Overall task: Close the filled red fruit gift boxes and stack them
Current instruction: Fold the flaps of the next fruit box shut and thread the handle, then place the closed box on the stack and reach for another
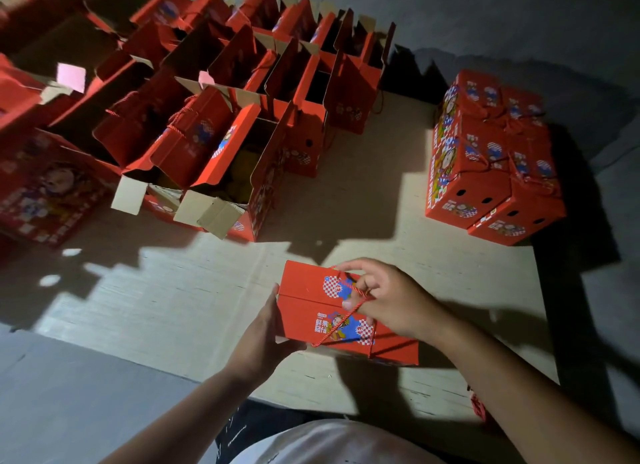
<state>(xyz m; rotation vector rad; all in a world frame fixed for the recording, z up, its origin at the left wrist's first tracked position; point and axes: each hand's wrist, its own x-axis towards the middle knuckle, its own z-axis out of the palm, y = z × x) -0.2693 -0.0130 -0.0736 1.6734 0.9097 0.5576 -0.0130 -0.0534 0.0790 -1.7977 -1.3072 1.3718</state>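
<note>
The right hand (388, 299) pinches the red cord handle (349, 313) over the closed lid flaps of a red box (311, 311), while the left hand (266, 328) rests flat, fingers straight, against its nine o'clock end. The box sits on the pale board (173, 307) at six o'clock. The closing step looks nearly finished; next comes settling the cord and carrying the box to the stack of closed boxes (485, 158) at two o'clock. Open boxes (225, 145) wait at eleven o'clock.

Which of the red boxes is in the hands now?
The closed box nearest the camera, alone on the board; the left hand steadies its side, the right hand holds its cord.
</note>
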